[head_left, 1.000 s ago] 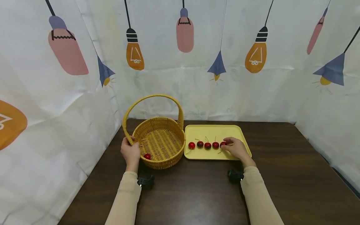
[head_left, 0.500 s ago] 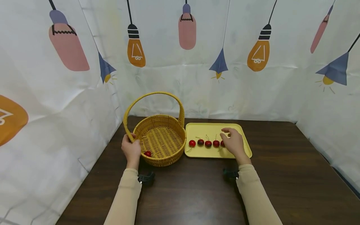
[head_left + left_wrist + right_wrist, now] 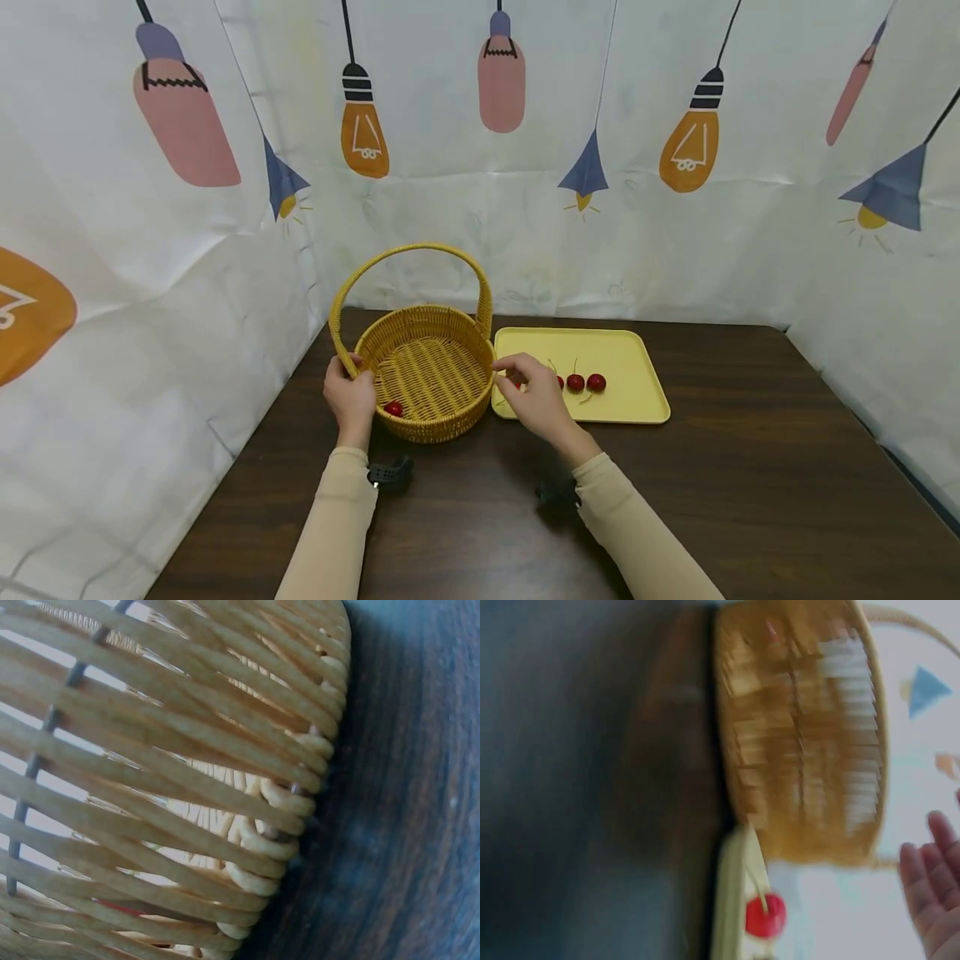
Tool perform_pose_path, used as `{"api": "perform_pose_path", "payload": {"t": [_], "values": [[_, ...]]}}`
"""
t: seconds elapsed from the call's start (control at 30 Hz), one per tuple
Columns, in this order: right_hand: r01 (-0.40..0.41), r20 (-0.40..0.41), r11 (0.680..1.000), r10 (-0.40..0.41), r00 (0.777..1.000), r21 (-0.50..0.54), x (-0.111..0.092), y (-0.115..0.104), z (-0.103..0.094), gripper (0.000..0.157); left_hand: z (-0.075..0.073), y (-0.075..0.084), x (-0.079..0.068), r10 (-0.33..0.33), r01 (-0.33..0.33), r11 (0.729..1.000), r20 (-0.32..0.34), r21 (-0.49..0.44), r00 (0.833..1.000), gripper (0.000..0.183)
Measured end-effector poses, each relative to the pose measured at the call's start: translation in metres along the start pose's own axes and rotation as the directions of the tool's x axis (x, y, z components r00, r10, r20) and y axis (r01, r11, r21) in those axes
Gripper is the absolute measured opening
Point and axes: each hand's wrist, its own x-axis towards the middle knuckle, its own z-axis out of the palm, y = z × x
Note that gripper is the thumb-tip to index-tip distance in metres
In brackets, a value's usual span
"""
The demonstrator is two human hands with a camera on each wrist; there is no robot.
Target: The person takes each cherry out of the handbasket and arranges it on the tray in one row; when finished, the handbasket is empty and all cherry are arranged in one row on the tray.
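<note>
My left hand (image 3: 351,404) grips the base of the yellow wicker basket's (image 3: 431,429) handle at its left side. One red cherry (image 3: 393,408) lies inside near the basket's front left wall. My right hand (image 3: 536,400) is over the tray's left end, thumb and fingers curled toward the basket's right rim as they pinch a cherry, mostly hidden. Red cherries (image 3: 596,382) sit in a row on the pale yellow tray (image 3: 630,408); the hand covers some. In the right wrist view, fingers (image 3: 922,892) show at the lower right, and a cherry (image 3: 765,915) with its stem lies on the tray.
Basket and tray stand side by side on a dark brown table (image 3: 750,467). Behind and beside it hangs a white curtain (image 3: 465,200) printed with lamps. The tall basket handle (image 3: 420,247) arches over the basket. Each wrist wears a black camera strap (image 3: 390,475).
My right hand lifts off the tray's right part with a cherry and moves left to the basket's rim. The left hand and the basket stay in place.
</note>
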Motion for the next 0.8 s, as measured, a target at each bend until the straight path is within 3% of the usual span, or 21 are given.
{"api": "perform_pose_path", "payload": {"t": [0.1, 0.23, 0.33, 0.43, 0.63, 0.8], "values": [[0.117, 0.025, 0.992, -0.118, 0.993, 0.039, -0.002, -0.007, 0.019, 0.016, 0.0, 0.0, 0.001, 0.002, -0.002, 1.0, -0.002, -0.009, 1.0, 0.023], [0.162, 0.101, 0.985, -0.167, 0.981, 0.057, 0.0, -0.013, 0.04, 0.017, 0.0, 0.0, 0.0, 0.007, -0.007, 1.0, -0.004, -0.016, 1.0, 0.023], [0.133, 0.189, 0.991, -0.129, 0.973, -0.007, 0.004, -0.017, 0.053, 0.018, 0.0, -0.002, -0.001, 0.007, -0.007, 1.0, -0.002, -0.017, 1.0, 0.022], [0.092, 0.273, 0.986, -0.051, 0.961, -0.139, 0.011, -0.023, 0.065, 0.022, -0.001, -0.004, -0.001, 0.004, -0.003, 1.0, 0.003, -0.016, 1.0, 0.023], [0.063, 0.393, 0.91, 0.115, 0.912, -0.411, 0.03, -0.038, 0.087, 0.03, 0.0, -0.003, 0.0, 0.009, -0.009, 1.0, 0.001, -0.022, 1.0, 0.023], [0.011, 0.442, 0.883, 0.224, 0.869, -0.469, 0.041, -0.045, 0.106, 0.032, 0.0, -0.001, 0.001, 0.012, -0.012, 1.0, -0.01, -0.01, 1.0, 0.022]]}}
